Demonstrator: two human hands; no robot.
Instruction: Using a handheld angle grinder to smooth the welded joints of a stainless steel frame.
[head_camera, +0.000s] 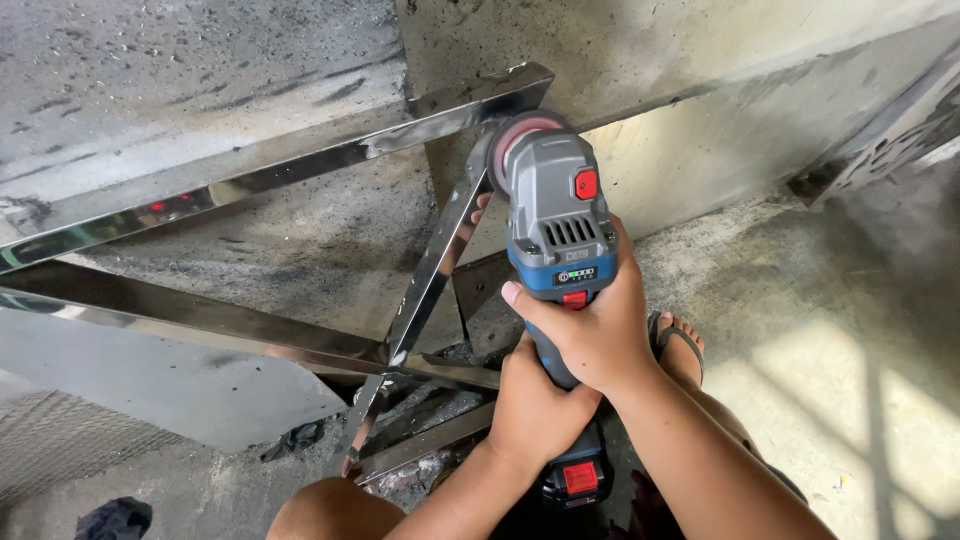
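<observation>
A grey and blue cordless angle grinder (557, 215) with a red button points away from me. Its reddish disc (512, 140) meets the corner of a shiny steel frame (300, 165), where a top bar joins an upright bar (432, 270). My right hand (590, 325) wraps the tool's body just behind the blue band. My left hand (532, 405) grips the handle lower down, above the black and red battery (575, 478).
The frame's lower bars (200, 325) run left across a dusty concrete floor. A concrete wall (700, 110) rises behind the corner. My foot in a sandal (682, 350) rests right of the tool, my knee (335, 512) at the bottom. A perforated metal panel (900, 135) leans at far right.
</observation>
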